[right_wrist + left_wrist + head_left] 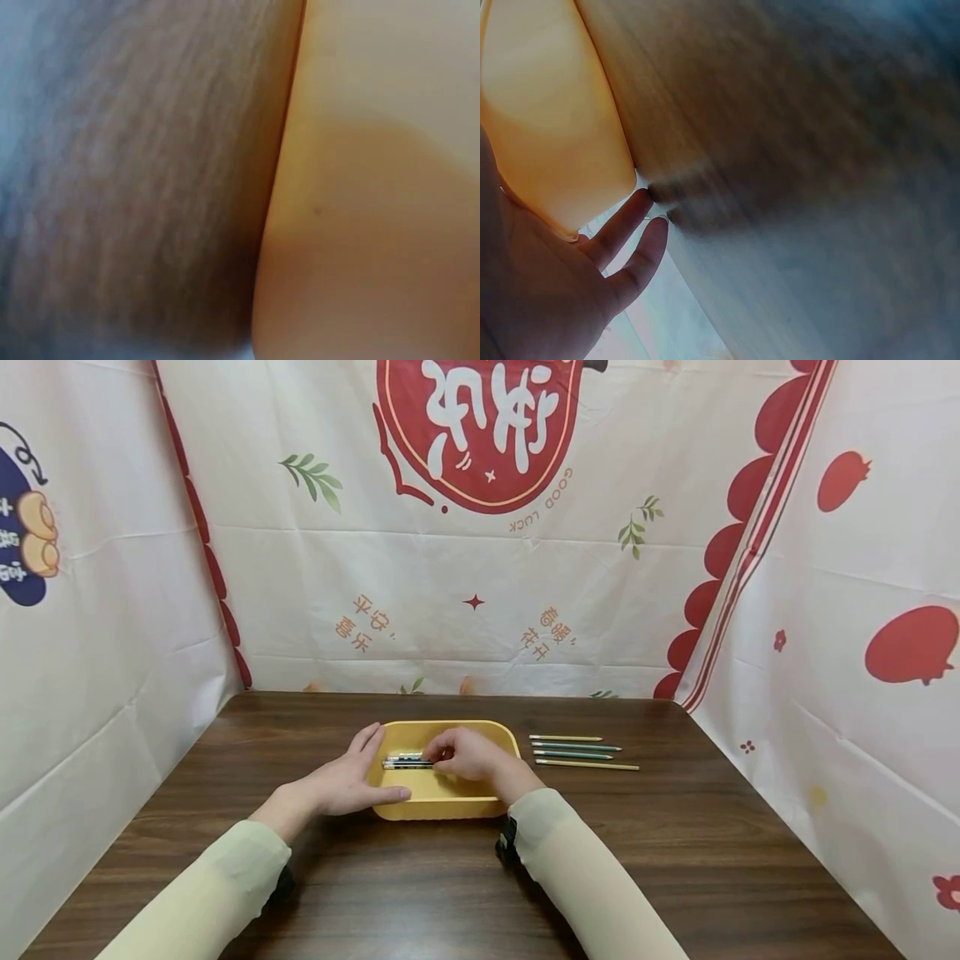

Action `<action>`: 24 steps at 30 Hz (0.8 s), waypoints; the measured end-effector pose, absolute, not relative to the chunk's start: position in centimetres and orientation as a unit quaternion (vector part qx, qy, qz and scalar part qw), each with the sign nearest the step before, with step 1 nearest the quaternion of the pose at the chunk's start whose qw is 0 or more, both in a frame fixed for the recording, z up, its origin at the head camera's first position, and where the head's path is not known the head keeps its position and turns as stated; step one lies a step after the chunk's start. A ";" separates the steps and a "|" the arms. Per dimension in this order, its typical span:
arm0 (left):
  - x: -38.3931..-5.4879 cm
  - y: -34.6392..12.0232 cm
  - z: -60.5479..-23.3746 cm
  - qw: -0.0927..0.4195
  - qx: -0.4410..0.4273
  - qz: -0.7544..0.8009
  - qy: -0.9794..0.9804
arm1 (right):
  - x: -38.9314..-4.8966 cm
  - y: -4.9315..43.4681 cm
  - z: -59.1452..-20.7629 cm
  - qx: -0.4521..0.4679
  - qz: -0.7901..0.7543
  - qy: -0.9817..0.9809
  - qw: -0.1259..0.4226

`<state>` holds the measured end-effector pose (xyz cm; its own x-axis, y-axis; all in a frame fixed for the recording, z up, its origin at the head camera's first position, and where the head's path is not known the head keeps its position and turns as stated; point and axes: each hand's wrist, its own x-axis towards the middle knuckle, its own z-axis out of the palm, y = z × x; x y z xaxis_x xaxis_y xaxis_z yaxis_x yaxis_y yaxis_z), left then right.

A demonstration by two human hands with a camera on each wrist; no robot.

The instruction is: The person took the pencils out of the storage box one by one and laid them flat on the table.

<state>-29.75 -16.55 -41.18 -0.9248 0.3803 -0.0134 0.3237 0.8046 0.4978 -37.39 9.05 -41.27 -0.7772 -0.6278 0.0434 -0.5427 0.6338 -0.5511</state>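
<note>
A yellow plastic bin [450,810] stands on the table with a few pencils [405,762] lying side by side inside, dark and pale with white ends to the left. My right hand [472,756] reaches into the bin from the right, thumb and fingertips pinching the pencils at their right part; how many it holds I cannot tell. At the bin's left end rests my left hand [341,781], fingers extended along the outer wall and thumb over the front rim. Below the bin's edge, two of its fingers show nearly straight in the left wrist view. The right wrist view shows only bin wall and table.
Right of the bin lie several pencils [573,753] in a rough row, green and natural wood coloured. The dark wood-grain table [420,893] is bounded by white printed cloth [465,568] at the back and both sides.
</note>
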 end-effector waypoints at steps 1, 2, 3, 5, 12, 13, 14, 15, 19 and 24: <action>-29.7 -16.6 -41.2 0.057 0.185 0.251 0.948 | -37.4 9.0 -41.3 -0.327 -0.273 0.902 0.074; -29.7 -16.6 -41.2 0.058 0.184 0.252 0.948 | -37.4 9.0 -41.4 -0.331 -0.265 0.903 0.071; -29.7 -16.6 -41.2 0.058 0.185 0.253 0.948 | -37.4 9.0 -41.5 -0.334 -0.257 0.904 0.066; -29.7 -16.6 -41.2 0.058 0.185 0.253 0.948 | -37.4 9.0 -41.6 -0.341 -0.241 0.907 0.056; -29.7 -16.7 -41.2 0.057 0.185 0.253 0.948 | -37.3 9.0 -41.6 -0.355 -0.214 0.909 0.043; -29.7 -16.7 -41.1 0.058 0.186 0.253 0.948 | -37.3 9.0 -41.5 -0.355 -0.212 0.909 0.042; -29.7 -16.7 -41.1 0.059 0.185 0.252 0.948 | -37.3 9.0 -41.5 -0.354 -0.210 0.910 0.042; -29.7 -16.6 -41.1 0.059 0.184 0.251 0.949 | -37.3 9.0 -41.5 -0.354 -0.209 0.911 0.040; -29.6 -16.6 -41.0 0.058 0.186 0.248 0.949 | -37.2 9.0 -41.5 -0.354 -0.205 0.912 0.034; -29.6 -16.6 -41.0 0.058 0.185 0.250 0.949 | -37.1 9.1 -41.5 -0.356 -0.187 0.915 0.018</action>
<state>-29.60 -16.62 -41.02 -0.9248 0.3801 -0.0168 0.3225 0.8066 0.4954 -37.13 9.08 -41.47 -0.7453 -0.6591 0.1002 -0.6456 0.6761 -0.3551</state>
